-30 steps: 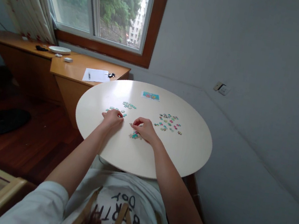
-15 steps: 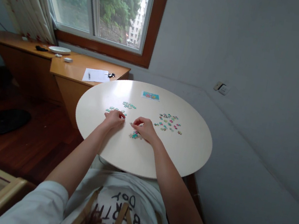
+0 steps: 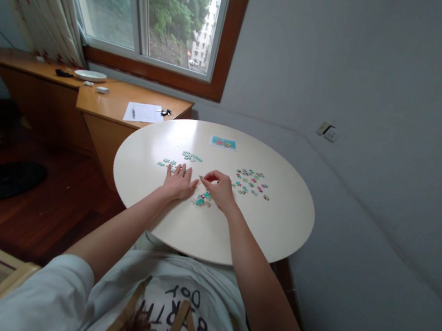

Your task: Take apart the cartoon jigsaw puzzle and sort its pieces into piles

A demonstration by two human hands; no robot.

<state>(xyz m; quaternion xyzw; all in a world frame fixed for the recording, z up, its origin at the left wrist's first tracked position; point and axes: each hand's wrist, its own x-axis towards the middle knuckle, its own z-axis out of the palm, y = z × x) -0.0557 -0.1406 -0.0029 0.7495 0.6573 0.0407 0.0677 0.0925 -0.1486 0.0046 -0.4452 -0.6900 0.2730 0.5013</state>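
Observation:
I sit at a round cream table (image 3: 277, 231) with jigsaw pieces on it. My left hand (image 3: 179, 182) lies flat on the tabletop, fingers stretched out, just right of a small teal group of pieces (image 3: 167, 163). My right hand (image 3: 220, 188) is curled in a pinch on a small puzzle piece (image 3: 202, 178) beside the left fingertips. A joined teal and pink cluster (image 3: 202, 200) lies just under the right hand. A scatter of several loose pieces (image 3: 250, 181) sits to its right. Another teal group (image 3: 192, 157) and a picture card (image 3: 223, 143) lie farther back.
A wooden desk (image 3: 103, 112) at the left carries a sheet of paper (image 3: 143, 113), keys, a white plate (image 3: 90, 75) and small items under the window. A grey wall with a socket (image 3: 328, 131) runs along the right. A dark fan base (image 3: 2, 180) stands on the wooden floor.
My left hand slid right and opened flat from a curled pose beside the teal pieces. The right hand lifted slightly toward it, still pinching.

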